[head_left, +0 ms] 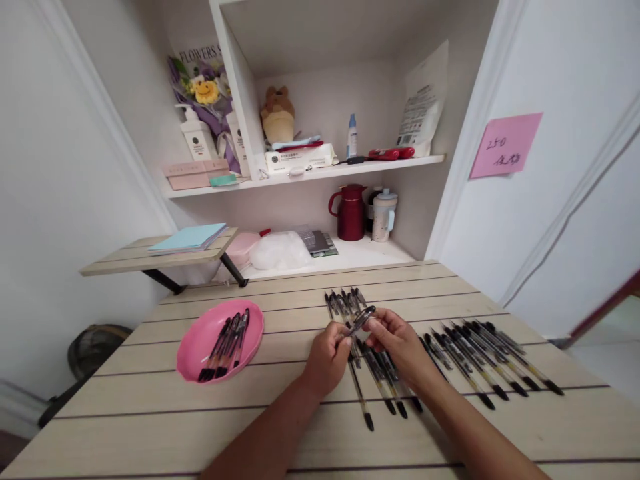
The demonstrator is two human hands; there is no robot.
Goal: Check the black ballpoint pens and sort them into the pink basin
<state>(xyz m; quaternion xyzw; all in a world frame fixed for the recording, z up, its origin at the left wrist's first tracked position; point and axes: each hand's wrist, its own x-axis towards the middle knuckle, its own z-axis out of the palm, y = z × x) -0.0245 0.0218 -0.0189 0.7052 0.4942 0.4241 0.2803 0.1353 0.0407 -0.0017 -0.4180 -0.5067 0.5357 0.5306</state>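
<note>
A black pen [361, 321] is held up at a slant above the middle of the table. My left hand [325, 359] pinches its lower end, and the fingers of my right hand [393, 339] close around its upper part. Below my hands lies a group of pens [384, 373], partly hidden by them; several tips point to the back and black ends to the front. To the right, another row of similar pens [475, 353] lies side by side. At left, a pink scalloped dish [193, 340] holds several black pens [227, 343].
A small raised stand [115, 259] with blue paper [187, 238] is at the table's back left. Behind the table, white shelves [320, 172] carry a red jug [351, 213], a lidded cup [384, 217] and a plastic bag [280, 251]. A pink note [505, 145] is stuck at right.
</note>
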